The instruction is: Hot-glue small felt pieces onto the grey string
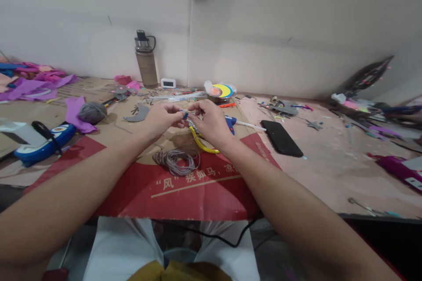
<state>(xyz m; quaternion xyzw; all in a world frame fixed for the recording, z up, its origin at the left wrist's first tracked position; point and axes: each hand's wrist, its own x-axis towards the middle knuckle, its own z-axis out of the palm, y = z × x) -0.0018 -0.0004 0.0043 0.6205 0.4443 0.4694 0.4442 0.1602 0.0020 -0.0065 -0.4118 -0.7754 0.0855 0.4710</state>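
- Head view: left hand (164, 118) and right hand (211, 122) meet, fingertips pinching a small blue piece (185, 116) above red-printed cardboard (184, 189).
- Grey cord coil (174, 161) lies just below; phone (281, 138) right; bottle (146, 59) by the white wall.

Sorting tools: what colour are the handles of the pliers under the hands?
Yellow handles, seen in the head view.

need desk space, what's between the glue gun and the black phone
In the head view, only the glue stick jutting from the glue gun toward the black phone.
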